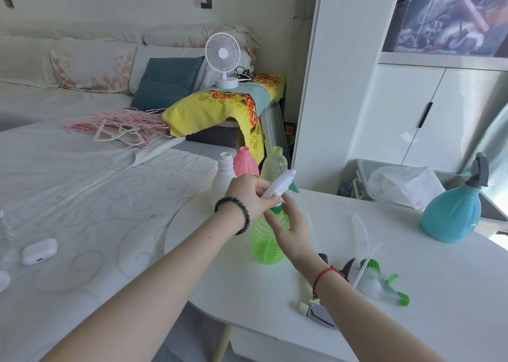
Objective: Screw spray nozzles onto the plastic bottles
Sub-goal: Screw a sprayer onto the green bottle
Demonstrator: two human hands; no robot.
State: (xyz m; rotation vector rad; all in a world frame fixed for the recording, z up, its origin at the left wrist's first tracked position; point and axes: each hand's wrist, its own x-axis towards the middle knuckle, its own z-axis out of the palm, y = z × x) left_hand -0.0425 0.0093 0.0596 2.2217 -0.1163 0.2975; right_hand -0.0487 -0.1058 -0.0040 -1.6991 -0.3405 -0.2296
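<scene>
— Two forearms reach in from the bottom edge over a white tabletop [412, 251]. What is happening?

— A person is fitting a white spray nozzle [277, 184] onto a bright green bottle [265, 247] standing upright near the tabletop's left edge. The left hand [248, 196] is closed around the nozzle's body, its green tip pointing right. The right hand [290, 227] curls around the bottle's shoulder, fingers near the green collar [275, 210] at the neck.

— So which step is it?

— Likely the threading itself. The next move would call for holding the bottle steady and turning the collar until snug, keeping it square to the neck.

— And the rest?

— Three open-necked bottles wait behind: white [224, 173], pink [244, 164] and clear yellowish [275, 164]. Another green-trimmed nozzle [383, 283] lies loose by the right forearm. A blue sprayer [453, 213] stands well apart, its head already on.
</scene>
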